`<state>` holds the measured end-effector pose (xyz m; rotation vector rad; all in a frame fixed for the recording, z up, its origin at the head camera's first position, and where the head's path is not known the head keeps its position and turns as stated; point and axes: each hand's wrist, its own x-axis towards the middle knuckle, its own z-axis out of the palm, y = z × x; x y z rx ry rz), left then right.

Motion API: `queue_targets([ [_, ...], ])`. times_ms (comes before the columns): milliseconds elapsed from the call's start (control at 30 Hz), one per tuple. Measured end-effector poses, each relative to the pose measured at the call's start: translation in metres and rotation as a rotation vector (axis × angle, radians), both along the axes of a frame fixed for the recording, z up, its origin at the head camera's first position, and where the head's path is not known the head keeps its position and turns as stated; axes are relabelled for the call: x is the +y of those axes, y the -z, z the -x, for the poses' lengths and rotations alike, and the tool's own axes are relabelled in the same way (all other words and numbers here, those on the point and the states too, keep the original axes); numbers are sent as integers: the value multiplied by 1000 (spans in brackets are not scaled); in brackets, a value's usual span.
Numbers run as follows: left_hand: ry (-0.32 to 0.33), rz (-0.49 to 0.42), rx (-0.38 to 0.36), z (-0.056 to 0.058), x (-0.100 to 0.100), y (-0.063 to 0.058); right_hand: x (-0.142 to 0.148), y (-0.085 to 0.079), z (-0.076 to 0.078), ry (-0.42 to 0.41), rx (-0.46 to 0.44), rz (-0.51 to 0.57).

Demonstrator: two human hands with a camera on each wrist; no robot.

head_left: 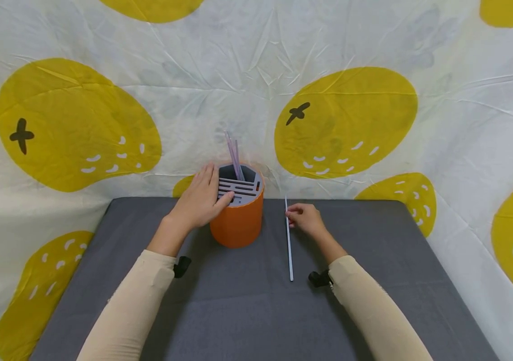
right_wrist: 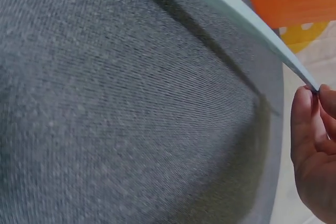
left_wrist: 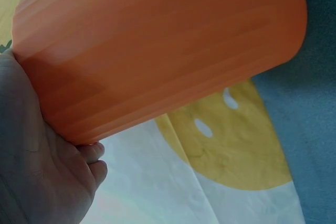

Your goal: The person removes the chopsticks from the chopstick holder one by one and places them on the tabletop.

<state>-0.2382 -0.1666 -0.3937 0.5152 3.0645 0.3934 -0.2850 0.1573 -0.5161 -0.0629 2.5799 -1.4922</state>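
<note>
An orange knife block (head_left: 236,223) with a grey slotted top (head_left: 242,199) stands near the back of the table. My left hand (head_left: 196,196) rests on its left rim, fingers straight and thumb lying over the slots; in the left wrist view the palm is against the ribbed orange wall (left_wrist: 173,45). Several thin purplish translucent sticks (head_left: 233,153) stand in the rear opening. To the right of the block, my right hand (head_left: 306,218) pinches a long thin pale stick (head_left: 289,245) between thumb and fingertips. The right wrist view shows the stick (right_wrist: 236,11) above the cloth, casting a shadow.
A dark grey cloth (head_left: 238,311) covers the table. Behind and around it hangs a white sheet (head_left: 220,65) printed with yellow fruit shapes (head_left: 346,123), close behind the block. Dark wrist-mounted devices (head_left: 182,266) sit under both sleeves.
</note>
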Motion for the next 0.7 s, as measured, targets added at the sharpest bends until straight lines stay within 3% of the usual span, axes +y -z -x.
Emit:
queue_targets([
  [267,0,-4,3,-1,1,1,-4,11,2,66,-108,75],
  [433,-6,1,7,-2,2,1,-6,15,6,92,-174,49],
  [700,-4,-9,21,-6,1,2,-9,13,3,87,-189,35],
])
